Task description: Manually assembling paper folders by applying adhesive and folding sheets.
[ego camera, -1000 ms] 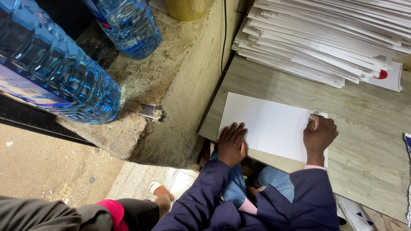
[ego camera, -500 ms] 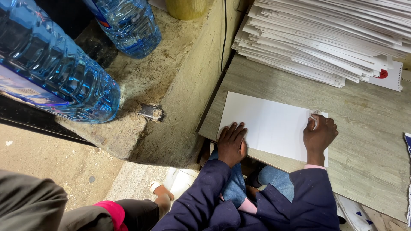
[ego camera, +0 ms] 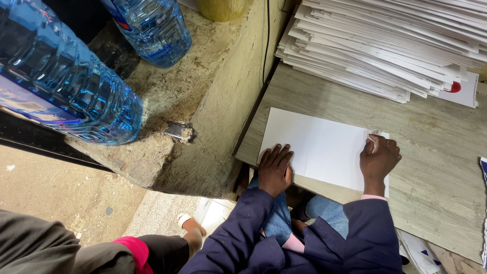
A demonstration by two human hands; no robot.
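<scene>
One white sheet (ego camera: 319,152) lies flat on the wooden surface (ego camera: 431,167), near its front-left corner. Two hands rest on this sheet. The left hand (ego camera: 275,170) lies palm down, fingers spread wide, pressing the sheet's near-left corner; it grips nothing. The right hand (ego camera: 378,160) is curled narrow at the sheet's right edge, its fingers pinching a small white item (ego camera: 373,137); what that item is cannot be told. Both arms wear dark blue sleeves (ego camera: 243,233).

One tall stack (ego camera: 385,50) of white sheets sits at the back of the surface, well apart from the single sheet. Two blue water bottles (ego camera: 66,86) stand on a concrete ledge (ego camera: 172,91) to the left, one large and near, the second (ego camera: 152,25) farther back. One black cable (ego camera: 266,40) runs down the ledge's side.
</scene>
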